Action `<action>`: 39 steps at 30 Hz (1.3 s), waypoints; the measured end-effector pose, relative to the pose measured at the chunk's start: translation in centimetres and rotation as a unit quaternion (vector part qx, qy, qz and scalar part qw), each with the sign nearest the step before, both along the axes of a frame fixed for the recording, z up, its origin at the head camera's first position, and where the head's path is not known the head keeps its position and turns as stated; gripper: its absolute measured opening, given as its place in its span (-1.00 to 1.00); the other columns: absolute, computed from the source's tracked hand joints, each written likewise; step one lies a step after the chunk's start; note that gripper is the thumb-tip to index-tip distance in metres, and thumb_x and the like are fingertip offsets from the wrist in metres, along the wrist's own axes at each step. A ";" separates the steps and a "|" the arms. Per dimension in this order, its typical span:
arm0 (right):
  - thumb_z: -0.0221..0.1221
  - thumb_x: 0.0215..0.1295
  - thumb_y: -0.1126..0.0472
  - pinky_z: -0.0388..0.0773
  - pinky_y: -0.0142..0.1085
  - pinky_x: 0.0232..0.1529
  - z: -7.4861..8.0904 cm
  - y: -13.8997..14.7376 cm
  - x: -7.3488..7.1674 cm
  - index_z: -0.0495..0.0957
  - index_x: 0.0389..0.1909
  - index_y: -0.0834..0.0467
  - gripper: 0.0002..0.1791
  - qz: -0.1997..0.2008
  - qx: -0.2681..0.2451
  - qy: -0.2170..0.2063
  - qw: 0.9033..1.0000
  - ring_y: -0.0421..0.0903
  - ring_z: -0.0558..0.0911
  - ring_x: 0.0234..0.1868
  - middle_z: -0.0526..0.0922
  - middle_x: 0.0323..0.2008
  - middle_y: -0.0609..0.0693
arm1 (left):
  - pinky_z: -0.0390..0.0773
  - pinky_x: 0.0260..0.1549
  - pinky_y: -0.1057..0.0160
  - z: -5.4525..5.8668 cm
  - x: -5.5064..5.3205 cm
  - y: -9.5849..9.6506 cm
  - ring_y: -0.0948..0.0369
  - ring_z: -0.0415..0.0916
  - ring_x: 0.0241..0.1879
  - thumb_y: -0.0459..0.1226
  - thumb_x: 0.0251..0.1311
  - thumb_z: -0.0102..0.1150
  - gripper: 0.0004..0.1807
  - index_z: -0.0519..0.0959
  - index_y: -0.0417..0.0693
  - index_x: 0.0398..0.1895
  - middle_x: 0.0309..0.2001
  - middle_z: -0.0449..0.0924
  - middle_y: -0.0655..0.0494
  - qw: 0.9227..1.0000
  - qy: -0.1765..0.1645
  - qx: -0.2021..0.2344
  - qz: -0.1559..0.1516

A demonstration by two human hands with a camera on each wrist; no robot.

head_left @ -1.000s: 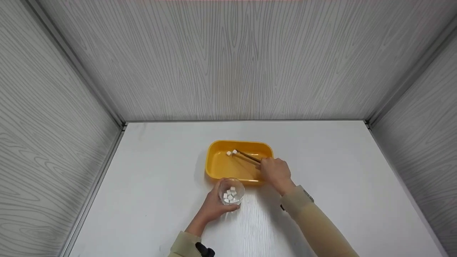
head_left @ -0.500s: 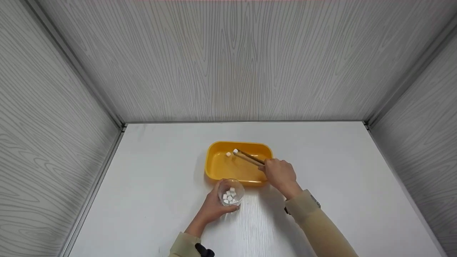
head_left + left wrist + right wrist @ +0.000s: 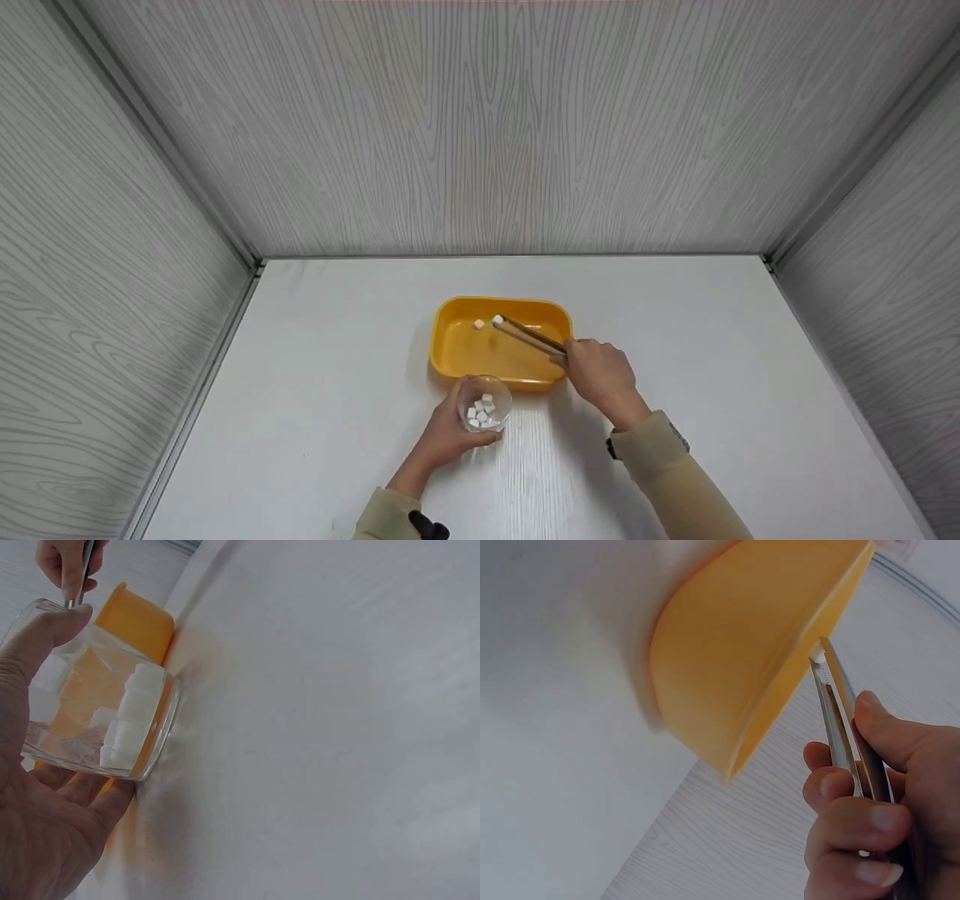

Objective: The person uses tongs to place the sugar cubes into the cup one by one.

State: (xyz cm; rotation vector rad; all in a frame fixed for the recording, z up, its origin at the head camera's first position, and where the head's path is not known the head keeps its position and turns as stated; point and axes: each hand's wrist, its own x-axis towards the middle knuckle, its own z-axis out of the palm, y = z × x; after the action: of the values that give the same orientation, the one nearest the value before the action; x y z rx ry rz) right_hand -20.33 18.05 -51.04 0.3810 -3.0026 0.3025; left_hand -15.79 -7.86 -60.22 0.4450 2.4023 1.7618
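Observation:
My left hand grips a clear glass by its side, thumb near the rim. Several white cubes lie at the bottom of the glass. My right hand holds metal tongs, fingers wrapped round both arms. Between the tong tips is one white cube, over the yellow tray. Another white cube rests on the tray's floor, just left of the tips. The glass stands close in front of the tray's near left side.
The yellow tray sits on a white table. Grey wood-grain panels enclose it: a back wall, a left wall and a right wall.
The tongs, with a cube at their tips, have come up and slightly right, away from the other cube. My right hand has drawn back toward the lower right. The left hand stays nearly still.

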 end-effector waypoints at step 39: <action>0.34 0.20 -0.01 0.21 -0.39 -0.68 4.5 3.1 7.9 0.53 -0.49 0.04 -0.74 0.068 -0.019 0.050 0.996 -0.26 0.24 -0.69 0.31 -0.67 -0.25 | 0.18 0.31 -0.04 -1.2 -0.3 -0.1 0.11 0.28 0.28 -0.16 -0.20 0.61 0.06 0.18 0.02 0.41 0.31 0.35 0.12 1.000 -0.006 -0.014 0.003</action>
State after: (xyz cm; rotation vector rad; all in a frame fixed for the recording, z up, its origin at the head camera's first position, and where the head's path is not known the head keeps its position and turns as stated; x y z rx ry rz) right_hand -12.39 21.15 -46.56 0.5811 -2.8743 0.3407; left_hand -16.13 -7.94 -61.38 0.4243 2.4195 1.7270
